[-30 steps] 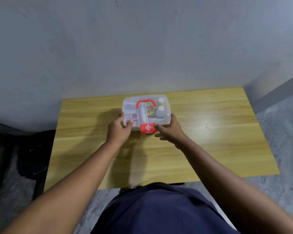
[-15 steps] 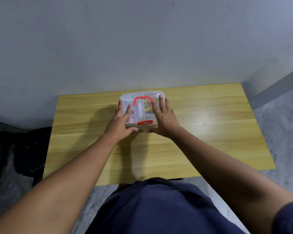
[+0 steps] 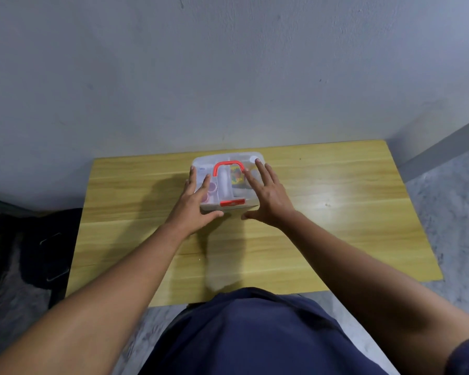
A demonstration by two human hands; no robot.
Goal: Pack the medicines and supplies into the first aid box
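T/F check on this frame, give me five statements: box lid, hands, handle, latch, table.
1. The first aid box has its clear lid on. True.
2. The left hand grips the red handle. False: it lies flat on the lid, left of the handle.
3. The right hand rests open on the lid's right side. True.
4. The red latch faces the wall. False: it is on the side toward the person.
5. Loose medicines lie on the table beside the box. False: none show there; the items are inside the box.
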